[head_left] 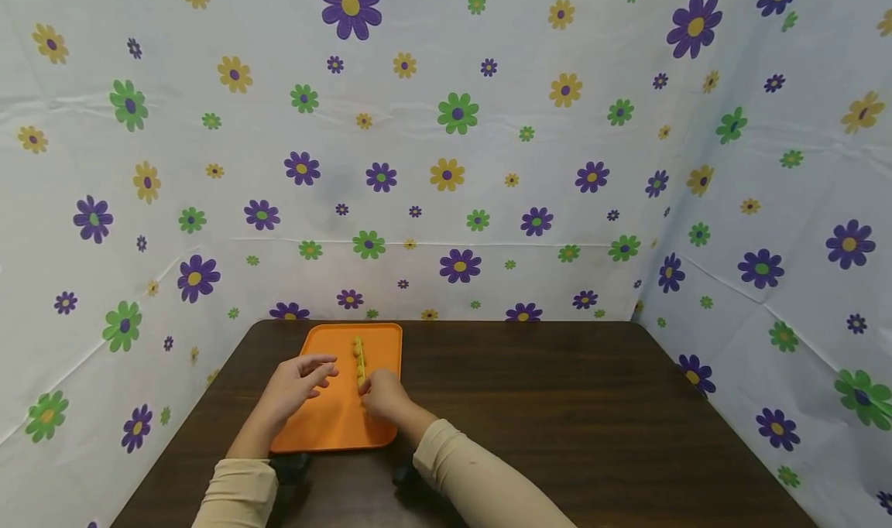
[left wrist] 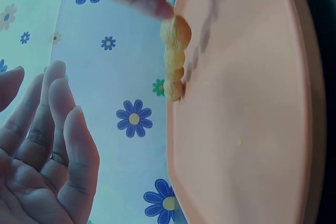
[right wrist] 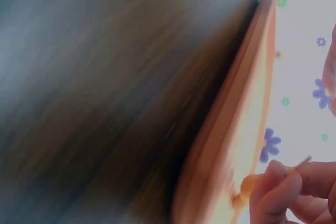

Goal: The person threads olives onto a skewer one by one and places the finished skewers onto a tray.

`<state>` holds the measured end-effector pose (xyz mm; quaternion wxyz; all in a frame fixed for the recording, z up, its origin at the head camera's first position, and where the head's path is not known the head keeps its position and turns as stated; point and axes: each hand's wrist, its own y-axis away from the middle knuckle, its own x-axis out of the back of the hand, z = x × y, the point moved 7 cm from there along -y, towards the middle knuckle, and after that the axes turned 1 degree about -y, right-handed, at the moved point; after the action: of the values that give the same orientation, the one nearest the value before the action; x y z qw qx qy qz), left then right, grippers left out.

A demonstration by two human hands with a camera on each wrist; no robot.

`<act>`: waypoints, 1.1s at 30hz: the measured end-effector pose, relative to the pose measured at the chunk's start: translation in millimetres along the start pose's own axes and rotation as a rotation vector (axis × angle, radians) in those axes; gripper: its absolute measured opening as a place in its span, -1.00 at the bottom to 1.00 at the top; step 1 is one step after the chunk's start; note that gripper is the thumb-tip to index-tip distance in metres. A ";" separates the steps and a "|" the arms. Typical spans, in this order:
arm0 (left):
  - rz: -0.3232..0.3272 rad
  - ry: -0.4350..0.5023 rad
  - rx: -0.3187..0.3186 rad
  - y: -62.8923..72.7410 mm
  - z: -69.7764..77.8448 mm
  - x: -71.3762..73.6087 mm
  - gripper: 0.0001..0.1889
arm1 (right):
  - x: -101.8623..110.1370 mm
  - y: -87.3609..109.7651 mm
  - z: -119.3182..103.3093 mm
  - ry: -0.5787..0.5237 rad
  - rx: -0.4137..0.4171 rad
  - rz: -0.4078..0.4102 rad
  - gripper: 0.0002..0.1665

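Note:
A row of rounded yellow lumps (head_left: 359, 351), threaded like a skewer, lies lengthwise over the orange tray (head_left: 326, 423). My right hand (head_left: 387, 397) pinches its near end between thumb and fingers. In the right wrist view a thin stick tip (right wrist: 304, 160) pokes out past those fingers, with a yellow lump (right wrist: 247, 184) on the other side. Several lumps (left wrist: 175, 56) hang in line below the right fingertips in the left wrist view. Over the tray's left side, my left hand (head_left: 296, 384) holds nothing, its fingers loosely extended and apart from the skewer.
The tray sits on a dark wooden table (head_left: 543, 404), toward its left side. Flower-patterned white sheeting (head_left: 411, 141) hangs behind the table and at its sides. A small pale scrap (left wrist: 239, 140) lies on the tray.

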<state>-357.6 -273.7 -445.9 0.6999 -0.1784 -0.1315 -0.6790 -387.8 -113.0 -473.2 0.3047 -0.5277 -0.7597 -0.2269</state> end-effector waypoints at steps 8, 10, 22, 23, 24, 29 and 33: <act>-0.008 0.017 0.012 -0.6 -2.7 -0.7 -0.58 | -18.5 2.4 -9.5 -0.057 -0.025 -0.043 -0.79; -0.006 0.018 0.019 -1.0 -3.8 -1.5 -0.58 | -22.1 2.5 -8.0 -0.052 -0.030 -0.053 -0.74; -0.010 0.011 0.009 -4.1 -4.7 -5.7 -0.59 | -18.7 6.3 -5.0 -0.024 -0.024 -0.095 -0.64; -0.011 0.007 0.007 -4.6 -4.6 -6.0 -0.59 | -17.2 6.7 -4.4 -0.018 -0.034 -0.098 -0.64; -0.012 0.003 0.004 -5.0 -4.4 -6.2 -0.59 | -15.5 7.1 -3.8 -0.013 -0.041 -0.101 -0.64; -0.013 -0.020 -0.010 -7.6 -1.8 -6.5 -0.60 | -1.6 4.8 2.0 -0.057 -0.038 -0.128 -0.62; -0.016 -0.047 -0.030 -11.5 4.1 -5.7 -0.62 | 24.5 -5.1 12.7 -0.081 0.002 -0.119 -0.60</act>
<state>-369.1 -266.9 -443.9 0.6885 -0.2035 -0.1391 -0.6821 -401.7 -90.1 -465.1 0.2602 -0.4899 -0.8019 -0.2222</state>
